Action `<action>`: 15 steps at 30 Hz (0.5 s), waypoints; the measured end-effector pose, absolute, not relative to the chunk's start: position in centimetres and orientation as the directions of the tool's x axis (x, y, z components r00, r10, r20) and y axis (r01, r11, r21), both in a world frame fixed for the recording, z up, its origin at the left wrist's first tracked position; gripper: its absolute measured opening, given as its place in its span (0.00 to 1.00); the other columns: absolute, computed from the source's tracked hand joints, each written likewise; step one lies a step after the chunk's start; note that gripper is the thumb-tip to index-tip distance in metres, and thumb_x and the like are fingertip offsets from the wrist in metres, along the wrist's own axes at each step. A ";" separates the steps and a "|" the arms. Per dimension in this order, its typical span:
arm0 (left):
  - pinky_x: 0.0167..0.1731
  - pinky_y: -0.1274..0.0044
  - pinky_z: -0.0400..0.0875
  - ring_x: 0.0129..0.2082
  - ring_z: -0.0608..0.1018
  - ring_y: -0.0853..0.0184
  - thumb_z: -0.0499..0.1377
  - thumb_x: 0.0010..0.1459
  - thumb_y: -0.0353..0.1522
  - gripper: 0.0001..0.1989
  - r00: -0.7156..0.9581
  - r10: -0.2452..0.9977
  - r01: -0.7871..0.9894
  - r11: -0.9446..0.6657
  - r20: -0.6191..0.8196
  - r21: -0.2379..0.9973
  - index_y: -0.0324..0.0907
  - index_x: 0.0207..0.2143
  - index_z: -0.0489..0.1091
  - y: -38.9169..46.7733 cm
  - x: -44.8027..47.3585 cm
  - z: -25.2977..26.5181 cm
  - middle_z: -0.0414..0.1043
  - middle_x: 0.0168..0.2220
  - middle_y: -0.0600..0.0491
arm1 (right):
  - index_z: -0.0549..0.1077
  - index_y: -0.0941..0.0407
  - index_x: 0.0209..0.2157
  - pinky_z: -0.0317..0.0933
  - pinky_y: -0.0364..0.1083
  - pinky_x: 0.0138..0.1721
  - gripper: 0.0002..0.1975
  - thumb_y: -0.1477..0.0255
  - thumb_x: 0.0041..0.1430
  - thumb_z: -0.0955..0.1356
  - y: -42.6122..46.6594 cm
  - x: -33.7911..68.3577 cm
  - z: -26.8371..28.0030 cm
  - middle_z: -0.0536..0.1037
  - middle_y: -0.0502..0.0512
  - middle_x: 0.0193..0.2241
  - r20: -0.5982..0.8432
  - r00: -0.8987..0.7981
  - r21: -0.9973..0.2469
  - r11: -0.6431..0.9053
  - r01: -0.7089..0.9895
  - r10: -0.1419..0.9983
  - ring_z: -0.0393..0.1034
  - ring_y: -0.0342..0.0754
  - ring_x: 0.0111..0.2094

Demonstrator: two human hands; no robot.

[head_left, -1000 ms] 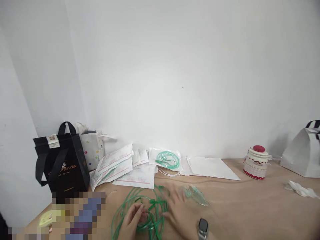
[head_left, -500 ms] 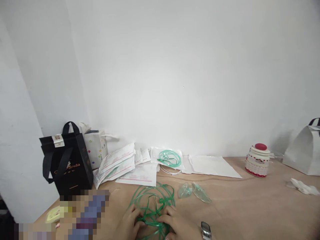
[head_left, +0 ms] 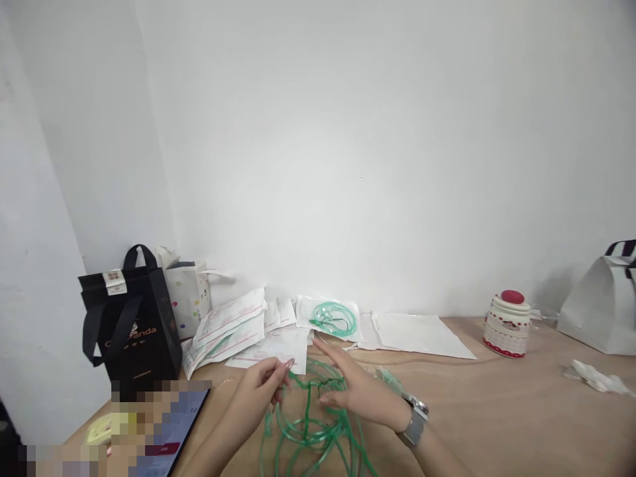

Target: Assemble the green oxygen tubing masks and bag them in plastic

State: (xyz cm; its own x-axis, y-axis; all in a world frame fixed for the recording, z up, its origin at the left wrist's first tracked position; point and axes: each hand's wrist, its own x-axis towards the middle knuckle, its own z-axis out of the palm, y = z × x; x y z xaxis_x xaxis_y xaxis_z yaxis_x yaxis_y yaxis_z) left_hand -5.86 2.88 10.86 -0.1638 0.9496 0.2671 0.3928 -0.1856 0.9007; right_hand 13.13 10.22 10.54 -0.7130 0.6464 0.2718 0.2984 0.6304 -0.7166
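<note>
A clear packet (head_left: 305,310) below the frame's centre held coiled tubing (head_left: 352,322); the lidded jar (head_left: 507,324) at right hid its contents. Loose green tubes (head_left: 328,434) lay looped at lower middle, strands running down toward the bottom edge. A green strap (head_left: 307,405) stretched sideways above them — one length hanging straight down. The left hand (head_left: 265,384) pinched the strap between thumb and forefinger; the right hand (head_left: 350,383) stood open, fingers pointing to upper left — contact unclear.
</note>
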 end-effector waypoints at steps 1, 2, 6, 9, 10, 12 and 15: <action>0.18 0.79 0.60 0.15 0.66 0.70 0.53 0.50 0.45 0.18 -0.137 0.955 0.381 -0.195 0.264 0.904 0.42 0.18 0.67 2.8 -5.0 12.4 0.60 0.12 0.59 | 0.50 0.50 0.59 0.49 0.51 0.55 0.42 0.71 0.43 0.71 9.9 12.8 11.7 0.58 0.57 0.57 0.294 -0.710 -0.766 0.602 0.225 0.640 0.51 0.51 0.57; 0.16 0.80 0.58 0.13 0.64 0.71 0.54 0.50 0.45 0.17 -0.112 0.962 0.352 -0.197 0.250 0.915 0.42 0.19 0.66 2.6 -4.3 13.8 0.58 0.11 0.60 | 0.50 0.50 0.59 0.52 0.51 0.53 0.42 0.69 0.44 0.71 9.6 12.4 12.6 0.63 0.57 0.54 0.293 -0.726 -0.813 0.561 0.153 0.623 0.56 0.51 0.55; 0.11 0.82 0.50 0.08 0.57 0.75 0.54 0.48 0.47 0.19 -0.217 0.936 0.221 -0.231 0.278 0.948 0.42 0.18 0.63 2.0 -4.8 16.1 0.55 0.07 0.62 | 0.74 0.58 0.37 0.63 0.44 0.32 0.16 0.61 0.53 0.65 9.3 12.2 14.0 0.74 0.51 0.26 0.194 -0.796 -0.941 0.339 0.015 0.573 0.69 0.44 0.27; 0.10 0.83 0.44 0.07 0.53 0.76 0.55 0.47 0.48 0.18 -0.379 0.902 0.089 -0.189 0.209 0.978 0.42 0.20 0.63 1.9 -8.5 15.5 0.53 0.06 0.64 | 0.73 0.59 0.27 0.58 0.41 0.25 0.18 0.57 0.53 0.64 10.6 14.2 14.0 0.74 0.51 0.24 0.214 -0.716 -0.959 0.283 -0.024 0.665 0.63 0.40 0.21; 0.10 0.83 0.44 0.08 0.52 0.77 0.56 0.46 0.48 0.18 -0.425 0.881 0.089 -0.190 0.209 0.978 0.42 0.20 0.63 1.9 -9.9 15.2 0.53 0.06 0.64 | 0.73 0.59 0.26 0.57 0.41 0.25 0.19 0.57 0.52 0.64 11.2 15.1 14.0 0.73 0.51 0.23 0.215 -0.689 -0.960 0.280 -0.018 0.692 0.62 0.39 0.21; 0.12 0.84 0.47 0.10 0.53 0.77 0.56 0.47 0.47 0.18 -0.557 0.790 0.125 -0.225 0.256 0.966 0.42 0.20 0.63 2.0 -12.6 14.5 0.54 0.07 0.63 | 0.73 0.60 0.27 0.55 0.41 0.24 0.20 0.56 0.50 0.65 12.4 17.0 14.2 0.72 0.50 0.20 0.197 -0.640 -0.959 0.282 0.033 0.743 0.60 0.39 0.20; 0.13 0.82 0.50 0.11 0.54 0.75 0.56 0.46 0.48 0.19 -0.628 0.743 0.165 -0.163 0.231 0.973 0.42 0.19 0.63 1.8 -15.5 13.7 0.53 0.07 0.62 | 0.75 0.60 0.30 0.52 0.41 0.22 0.21 0.55 0.48 0.65 13.9 19.5 14.5 0.68 0.48 0.17 0.183 -0.523 -0.946 0.294 0.138 0.833 0.57 0.40 0.19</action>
